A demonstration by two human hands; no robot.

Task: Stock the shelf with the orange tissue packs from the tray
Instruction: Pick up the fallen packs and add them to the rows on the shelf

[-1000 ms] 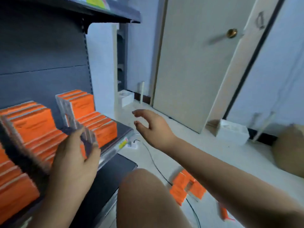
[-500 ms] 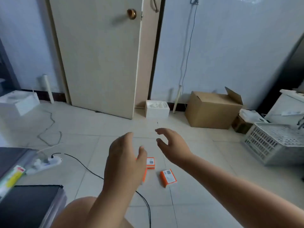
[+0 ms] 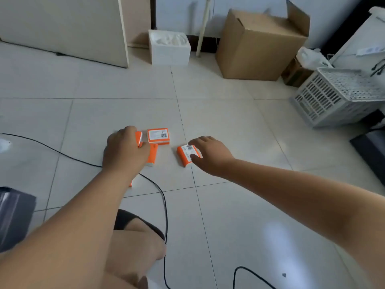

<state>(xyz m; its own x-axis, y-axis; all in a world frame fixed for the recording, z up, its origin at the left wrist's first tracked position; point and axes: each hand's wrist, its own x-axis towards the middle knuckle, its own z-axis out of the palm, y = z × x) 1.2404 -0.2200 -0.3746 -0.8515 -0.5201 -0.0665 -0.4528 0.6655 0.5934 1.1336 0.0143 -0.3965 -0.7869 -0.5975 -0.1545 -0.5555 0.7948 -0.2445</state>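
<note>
At the near left edge, a dark corner of the shelf unit [image 3: 14, 215] is seen, and a black cable [image 3: 166, 217] is trailed over the pale floor tiles [image 3: 229, 122]. In the middle, the left hand [image 3: 123, 152] is lowered palm-down, its fingers curled round a tilted pack [image 3: 139, 139], probably so that it can be lifted. A second pack [image 3: 153, 156] is half hidden beneath the hand. Just to the right, a flat pack [image 3: 158, 136] is laid label up, untouched. Further right, the right hand [image 3: 210, 157] is closed on an angled pack [image 3: 185, 153], which is pinched between thumb and fingers. The packs are small, bright orange blocks with white barcoded labels, scattered on the floor and not yet shelved. At the far right, a white slatted basket [image 3: 337, 97] is stood; whether it is the tray cannot be told.
</note>
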